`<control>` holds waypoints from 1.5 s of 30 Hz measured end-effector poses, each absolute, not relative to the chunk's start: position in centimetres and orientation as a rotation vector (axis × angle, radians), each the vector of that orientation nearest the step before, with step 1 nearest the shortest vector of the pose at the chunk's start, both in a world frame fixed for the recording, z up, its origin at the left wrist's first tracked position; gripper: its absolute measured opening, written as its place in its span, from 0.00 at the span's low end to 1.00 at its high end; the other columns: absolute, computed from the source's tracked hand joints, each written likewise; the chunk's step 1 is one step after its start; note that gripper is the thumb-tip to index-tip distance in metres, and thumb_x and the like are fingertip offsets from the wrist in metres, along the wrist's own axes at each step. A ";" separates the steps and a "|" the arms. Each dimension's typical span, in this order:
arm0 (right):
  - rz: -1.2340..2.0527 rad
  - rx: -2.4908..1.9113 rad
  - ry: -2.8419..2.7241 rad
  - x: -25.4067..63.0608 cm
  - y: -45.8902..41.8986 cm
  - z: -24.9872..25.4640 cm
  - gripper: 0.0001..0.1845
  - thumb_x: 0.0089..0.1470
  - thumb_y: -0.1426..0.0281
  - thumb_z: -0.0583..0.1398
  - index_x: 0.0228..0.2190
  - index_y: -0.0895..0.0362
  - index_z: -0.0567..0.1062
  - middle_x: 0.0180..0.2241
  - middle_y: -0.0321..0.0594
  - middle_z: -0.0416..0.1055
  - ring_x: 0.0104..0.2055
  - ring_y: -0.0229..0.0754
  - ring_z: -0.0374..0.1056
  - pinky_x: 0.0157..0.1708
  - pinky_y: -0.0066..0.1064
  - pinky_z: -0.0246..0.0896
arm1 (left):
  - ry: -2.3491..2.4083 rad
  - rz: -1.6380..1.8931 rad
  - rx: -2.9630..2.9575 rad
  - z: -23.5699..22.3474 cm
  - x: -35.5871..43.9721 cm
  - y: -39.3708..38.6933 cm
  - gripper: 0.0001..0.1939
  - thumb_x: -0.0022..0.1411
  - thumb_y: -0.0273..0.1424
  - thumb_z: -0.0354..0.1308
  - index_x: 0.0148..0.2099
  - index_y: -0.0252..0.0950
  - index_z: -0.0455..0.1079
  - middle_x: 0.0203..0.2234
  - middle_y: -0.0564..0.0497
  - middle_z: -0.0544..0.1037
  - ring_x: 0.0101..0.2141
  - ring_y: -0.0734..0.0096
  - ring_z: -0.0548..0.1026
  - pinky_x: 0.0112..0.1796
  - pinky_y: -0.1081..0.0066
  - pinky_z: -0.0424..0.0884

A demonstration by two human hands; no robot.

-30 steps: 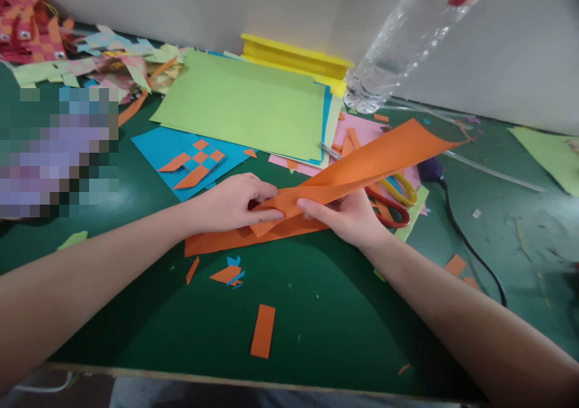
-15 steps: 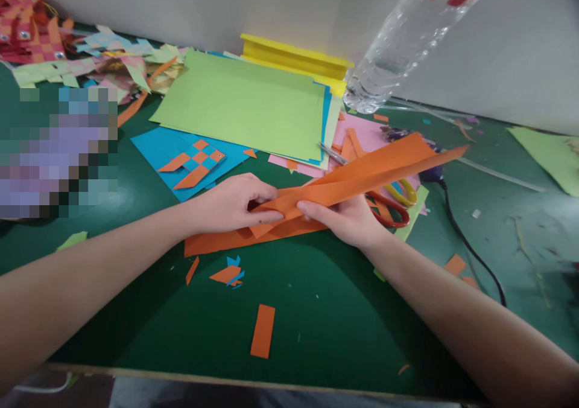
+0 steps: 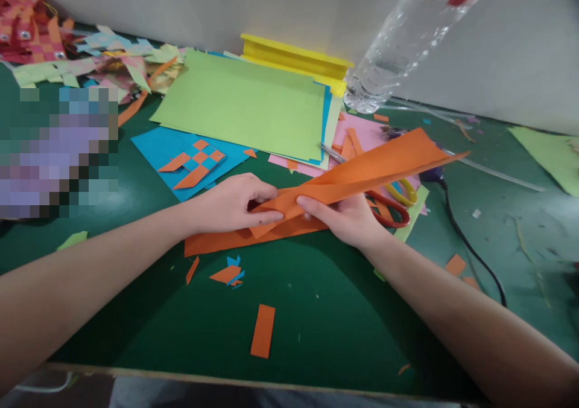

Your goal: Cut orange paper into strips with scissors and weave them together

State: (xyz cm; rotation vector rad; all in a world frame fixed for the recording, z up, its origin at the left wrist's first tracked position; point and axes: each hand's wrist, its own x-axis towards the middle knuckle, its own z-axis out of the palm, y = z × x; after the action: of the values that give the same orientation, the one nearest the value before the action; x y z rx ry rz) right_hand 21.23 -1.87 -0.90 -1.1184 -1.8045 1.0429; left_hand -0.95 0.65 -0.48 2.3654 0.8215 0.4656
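Note:
Between my two hands a folded strip of orange paper (image 3: 362, 169) slants up to the right, its loose end parting into two layers. My left hand (image 3: 246, 203) pinches its lower left end between thumb and fingers. My right hand (image 3: 346, 215) grips it near the middle, thumb on top and fingers hidden beneath. Under the hands another orange paper piece (image 3: 217, 242) lies on the table. Beyond my left hand, a woven orange and blue paper fish (image 3: 199, 163) rests on a blue sheet (image 3: 154, 148). Scissors (image 3: 398, 218) with red and yellow handles lie partly hidden behind the orange strip.
A stack of green sheets (image 3: 244, 103) lies ahead, with a folded yellow paper (image 3: 294, 61) behind it. A clear plastic bottle (image 3: 398, 46) stands at the wall. Paper scraps (image 3: 262, 331) dot the green table (image 3: 312, 335). A black cord (image 3: 470, 239) runs at right; woven fish (image 3: 31, 28) heap far left.
The loose right end of the orange strip has spread slightly wider, its upper layer rising and its lower tip dipping. Both hands stay almost where they were.

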 end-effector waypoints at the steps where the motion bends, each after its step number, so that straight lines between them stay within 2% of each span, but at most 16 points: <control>1: 1.029 -1.119 -1.814 21.2 -1.9 -0.9 0.13 0.54 0.62 0.64 0.22 0.54 0.72 0.21 0.36 0.74 0.24 0.38 0.71 0.26 0.30 0.69 | 0.822 0.466 2.359 -0.4 -0.9 0.6 0.23 0.65 0.44 0.52 0.24 0.38 0.51 0.18 0.57 0.58 0.24 0.73 0.61 0.29 0.72 0.57; 8: 1.027 -1.138 -1.824 21.2 -2.0 -0.8 0.10 0.55 0.65 0.63 0.24 0.54 0.73 0.23 0.36 0.75 0.27 0.38 0.72 0.29 0.29 0.71 | 0.787 0.469 2.342 -0.4 -0.9 0.5 0.21 0.65 0.41 0.51 0.24 0.38 0.49 0.18 0.58 0.55 0.22 0.74 0.59 0.31 0.71 0.58; 13: 1.047 -1.145 -1.830 21.1 -2.1 -0.6 0.07 0.54 0.66 0.63 0.26 0.54 0.74 0.28 0.39 0.78 0.34 0.42 0.75 0.34 0.32 0.74 | 0.782 0.471 2.346 -0.3 -0.9 0.5 0.21 0.66 0.40 0.50 0.24 0.38 0.51 0.18 0.58 0.57 0.23 0.74 0.61 0.30 0.72 0.59; 17: 1.096 -1.074 -1.831 21.1 -2.2 -0.4 0.10 0.55 0.68 0.62 0.23 0.53 0.72 0.31 0.39 0.79 0.37 0.42 0.76 0.37 0.32 0.74 | 0.785 0.461 2.357 -0.3 -0.9 0.5 0.21 0.66 0.40 0.51 0.23 0.38 0.52 0.18 0.57 0.60 0.24 0.73 0.62 0.29 0.72 0.58; 22: 1.102 -1.074 -1.854 21.2 -2.1 -0.5 0.11 0.56 0.65 0.62 0.23 0.52 0.71 0.34 0.38 0.79 0.38 0.43 0.76 0.38 0.33 0.74 | 0.781 0.470 2.355 -0.3 -0.9 0.5 0.19 0.65 0.40 0.52 0.24 0.37 0.57 0.19 0.56 0.64 0.25 0.72 0.64 0.29 0.72 0.60; 30: 1.001 -1.076 -1.968 21.4 -2.1 -1.1 0.08 0.58 0.61 0.60 0.30 0.49 0.76 0.31 0.36 0.79 0.36 0.44 0.77 0.37 0.37 0.76 | 0.747 0.490 2.333 -0.2 -1.0 0.6 0.18 0.64 0.40 0.55 0.25 0.36 0.62 0.19 0.54 0.67 0.25 0.73 0.65 0.26 0.73 0.58; 35: 1.006 -1.097 -2.024 21.4 -2.1 -0.9 0.09 0.59 0.60 0.59 0.32 0.50 0.77 0.32 0.37 0.79 0.40 0.47 0.77 0.44 0.41 0.75 | 0.734 0.506 2.320 -0.3 -0.9 0.6 0.19 0.64 0.40 0.56 0.24 0.35 0.62 0.18 0.55 0.65 0.24 0.73 0.64 0.25 0.74 0.56; 39: 1.063 -1.089 -1.996 21.3 -2.0 -1.0 0.07 0.58 0.61 0.60 0.30 0.47 0.76 0.33 0.35 0.79 0.42 0.48 0.77 0.46 0.43 0.75 | 0.720 0.517 2.308 -0.3 -0.8 0.7 0.18 0.63 0.40 0.57 0.25 0.36 0.61 0.18 0.56 0.64 0.23 0.74 0.63 0.26 0.73 0.57; 42: 1.074 -1.069 -1.987 21.3 -2.0 -1.1 0.08 0.58 0.61 0.60 0.28 0.45 0.76 0.34 0.34 0.80 0.42 0.48 0.77 0.47 0.46 0.75 | 0.704 0.498 2.321 -0.2 -0.8 0.7 0.21 0.65 0.40 0.56 0.23 0.36 0.58 0.17 0.57 0.60 0.23 0.74 0.61 0.26 0.73 0.56; 45: 1.040 -1.056 -2.006 21.3 -2.1 -1.1 0.06 0.58 0.62 0.60 0.31 0.45 0.78 0.36 0.33 0.80 0.43 0.49 0.77 0.49 0.47 0.74 | 0.692 0.491 2.341 -0.2 -0.7 0.7 0.23 0.66 0.39 0.55 0.22 0.37 0.54 0.17 0.57 0.57 0.22 0.74 0.59 0.27 0.72 0.56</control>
State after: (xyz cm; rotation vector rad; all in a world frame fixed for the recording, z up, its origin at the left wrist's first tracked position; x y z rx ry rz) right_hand 21.30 -2.11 -1.08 -1.0561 -2.0059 1.0396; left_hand -0.74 0.69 -0.21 2.3408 0.6917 0.4913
